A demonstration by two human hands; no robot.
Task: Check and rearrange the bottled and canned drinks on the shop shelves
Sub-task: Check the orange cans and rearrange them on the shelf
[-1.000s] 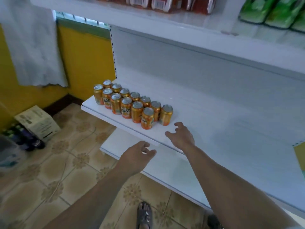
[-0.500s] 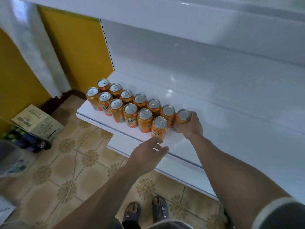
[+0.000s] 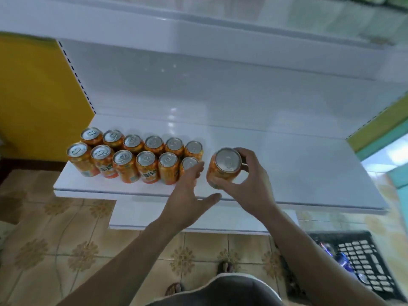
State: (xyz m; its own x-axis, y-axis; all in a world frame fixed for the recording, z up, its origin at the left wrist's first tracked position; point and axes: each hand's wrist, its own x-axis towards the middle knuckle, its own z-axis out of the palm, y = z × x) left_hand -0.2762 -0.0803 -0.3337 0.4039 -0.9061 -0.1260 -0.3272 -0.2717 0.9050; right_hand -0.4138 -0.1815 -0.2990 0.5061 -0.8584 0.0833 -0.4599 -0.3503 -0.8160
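Gripping one orange can [image 3: 227,165] round its stiff side wall, just right of the two can rows [image 3: 132,160] on the white shelf [image 3: 309,173], the right hand [image 3: 251,182] curls firmly; left hand [image 3: 187,193] open, fingers straight; probably heavy, smooth, slippery

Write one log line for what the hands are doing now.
right hand: grips orange soda can, right of the rows | left hand: straight fingers at front row's end can | rows: upright on white shelf

Soft daylight, shelf [image 3: 287,164] glare, warped edges
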